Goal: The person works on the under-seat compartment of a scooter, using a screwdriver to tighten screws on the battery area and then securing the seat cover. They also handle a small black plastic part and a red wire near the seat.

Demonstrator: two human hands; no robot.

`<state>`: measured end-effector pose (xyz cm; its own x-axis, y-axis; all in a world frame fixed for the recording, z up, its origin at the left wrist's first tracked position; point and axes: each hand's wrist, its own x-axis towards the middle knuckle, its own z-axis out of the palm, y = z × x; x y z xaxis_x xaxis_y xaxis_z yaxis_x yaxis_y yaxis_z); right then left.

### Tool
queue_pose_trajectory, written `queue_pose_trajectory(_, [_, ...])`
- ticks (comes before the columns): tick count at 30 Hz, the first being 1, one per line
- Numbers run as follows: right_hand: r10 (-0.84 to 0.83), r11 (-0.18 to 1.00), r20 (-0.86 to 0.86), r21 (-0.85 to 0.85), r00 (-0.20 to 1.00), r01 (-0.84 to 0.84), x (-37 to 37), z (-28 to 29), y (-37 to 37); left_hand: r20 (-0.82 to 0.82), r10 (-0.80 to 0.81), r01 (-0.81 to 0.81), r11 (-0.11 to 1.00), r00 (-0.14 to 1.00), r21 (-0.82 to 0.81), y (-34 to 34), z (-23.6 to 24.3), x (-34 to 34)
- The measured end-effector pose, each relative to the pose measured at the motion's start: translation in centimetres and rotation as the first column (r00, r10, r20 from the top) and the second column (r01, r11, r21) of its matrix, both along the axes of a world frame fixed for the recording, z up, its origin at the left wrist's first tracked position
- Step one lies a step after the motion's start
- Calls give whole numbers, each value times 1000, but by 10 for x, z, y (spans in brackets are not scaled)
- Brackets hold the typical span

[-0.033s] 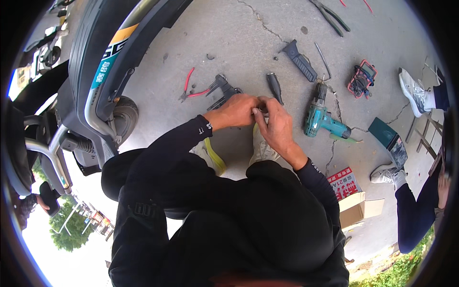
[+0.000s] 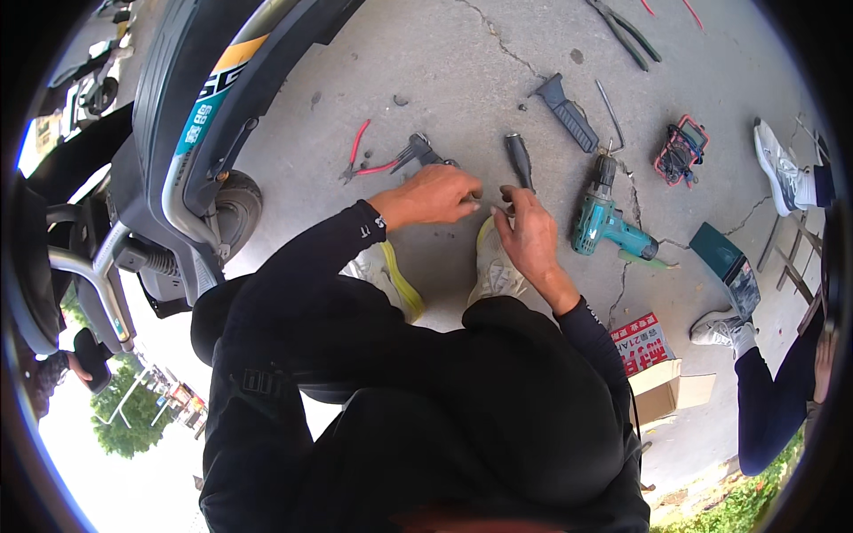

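Note:
My left hand (image 2: 437,195) and my right hand (image 2: 531,234) are held in front of me above my shoes, a narrow gap between their fingertips. The left fingers are curled and pinched on a small piece too tiny to make out. In the right, thumb and fingers close on another small greyish bit that I cannot name. Just beyond the left hand lies a dark angular part (image 2: 416,153), partly hidden by it, with red-handled pliers (image 2: 362,153) beside it. A black-handled screwdriver (image 2: 518,160) lies behind the right hand.
To the right are a teal cordless drill (image 2: 602,218), a black plastic piece (image 2: 569,115), a hex key (image 2: 610,114), and a red multimeter (image 2: 681,151). An electric scooter (image 2: 191,169) stands left. An open cardboard box (image 2: 657,395) sits near right, beside another person's legs (image 2: 764,391).
My hands, joined at the fingertips before, have come slightly apart. The right has shifted a little to the right; the ground things sit slightly further right in the picture.

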<state>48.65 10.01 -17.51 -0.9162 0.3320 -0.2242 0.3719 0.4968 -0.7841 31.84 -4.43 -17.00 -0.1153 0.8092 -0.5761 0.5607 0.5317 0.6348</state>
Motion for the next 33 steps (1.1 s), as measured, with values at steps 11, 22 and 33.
queue_pose_trajectory(11, [171,871,333,389,927,-301,-19,-43,28,-214,-392,170,743,895,-648,-129,3,-145])
queue_pose_trajectory(22, [656,640,-53,568,753,-517,-66,-35,-41,-395,91,-224,926,914,-303,-165,-92,-137])
queue_pose_trajectory(33, [740,517,74,573,668,-636,-54,-64,-50,287,630,-451,743,722,-495,-104,-21,-140])
